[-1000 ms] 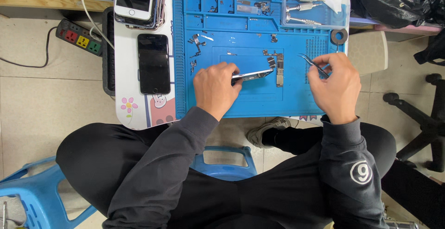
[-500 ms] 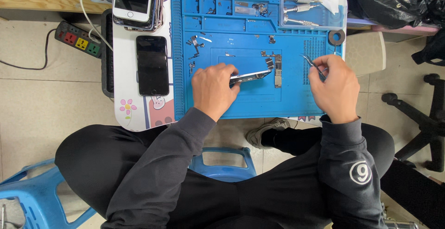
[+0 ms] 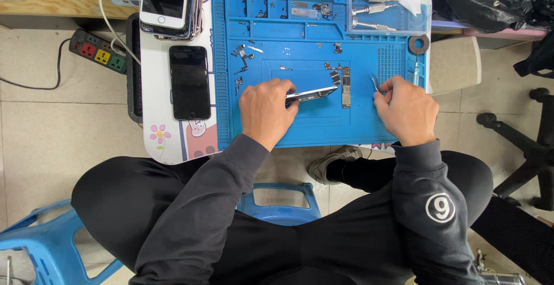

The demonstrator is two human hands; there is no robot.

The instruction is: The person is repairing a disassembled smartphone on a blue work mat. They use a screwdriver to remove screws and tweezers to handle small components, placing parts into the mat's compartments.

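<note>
— Holding anything in your left hand point(image 3: 266, 110)?

— Yes, my fingers are closed on the opened phone frame point(image 3: 310, 94), tilted on edge over the middle of the blue repair mat point(image 3: 300, 129) on the bench.

— And your right hand point(image 3: 407, 109)?

— Its fingers pinch metal tweezers point(image 3: 374, 83), just right of the logic board point(image 3: 345, 86) lying flat on the mat.

— What's beside the mat?

— A black phone point(image 3: 189, 82), face up, to its left; a clear tool tray point(image 3: 388, 8) at its far right corner.

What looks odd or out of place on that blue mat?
Small metal parts lie scattered loose on the blue mat rather than in its compartments. The left hand holds a phone body tilted up on edge, with a bare circuit board lying beside it. The right hand grips tweezers.
</note>
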